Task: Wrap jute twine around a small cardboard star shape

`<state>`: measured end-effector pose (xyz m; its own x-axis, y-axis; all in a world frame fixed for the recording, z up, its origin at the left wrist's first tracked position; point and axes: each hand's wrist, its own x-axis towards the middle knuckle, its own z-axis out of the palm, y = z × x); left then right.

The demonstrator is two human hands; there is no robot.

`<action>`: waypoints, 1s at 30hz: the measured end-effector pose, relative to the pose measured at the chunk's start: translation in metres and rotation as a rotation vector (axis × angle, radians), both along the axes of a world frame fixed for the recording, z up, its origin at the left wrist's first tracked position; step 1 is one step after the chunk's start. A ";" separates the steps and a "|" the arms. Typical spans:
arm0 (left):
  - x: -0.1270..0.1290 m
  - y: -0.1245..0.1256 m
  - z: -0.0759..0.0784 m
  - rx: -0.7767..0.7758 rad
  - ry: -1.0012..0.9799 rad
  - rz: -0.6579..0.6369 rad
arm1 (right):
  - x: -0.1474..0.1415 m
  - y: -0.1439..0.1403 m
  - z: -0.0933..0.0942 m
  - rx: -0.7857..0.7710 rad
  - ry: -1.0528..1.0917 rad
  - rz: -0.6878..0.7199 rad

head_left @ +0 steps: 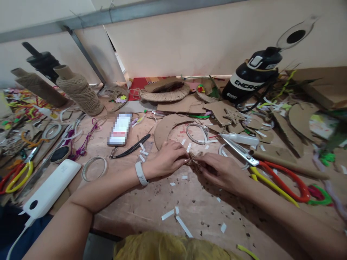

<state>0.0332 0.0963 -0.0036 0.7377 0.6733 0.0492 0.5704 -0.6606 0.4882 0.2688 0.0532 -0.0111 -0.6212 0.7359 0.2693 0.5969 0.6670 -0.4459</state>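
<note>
Basically, the small brown twine piece [193, 159] sits right between both sets of fingertips: around 3 o'clock from the left hand [173, 156], a bit past 9 from the right hand [222, 170]. Both look pinched closed on it, and neither hand is really nearer. Long axis? Can't tell, fingers cover too much. The cardboard crescent [162, 133] lies near it, roughly 10 o'clock.

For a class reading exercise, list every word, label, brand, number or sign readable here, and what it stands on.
"ENERG": large, on the black water bottle; any further letter curves away.
Smaller lettering below it: too small to read surely.
Red printed card: letters partly hidden, unreadable.
Smartphone screen: pixelated, unreadable.
White power bank: marks too small to read.
</note>
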 end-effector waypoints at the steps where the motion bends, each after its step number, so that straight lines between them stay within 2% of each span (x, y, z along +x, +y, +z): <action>1: 0.001 -0.001 0.001 -0.002 0.013 0.006 | -0.001 0.000 0.002 -0.021 -0.011 -0.021; 4: 0.002 -0.003 0.004 -0.011 0.027 0.017 | -0.003 -0.001 0.005 -0.066 -0.028 -0.061; 13: 0.002 -0.006 0.004 -0.025 -0.017 0.026 | -0.006 0.000 0.009 -0.109 -0.026 -0.060; 21: 0.000 -0.008 0.003 -0.010 -0.037 0.022 | -0.009 0.000 0.005 -0.024 -0.072 -0.081; 30: 0.000 -0.007 0.002 -0.047 -0.071 0.022 | -0.010 0.002 0.002 -0.059 -0.016 -0.125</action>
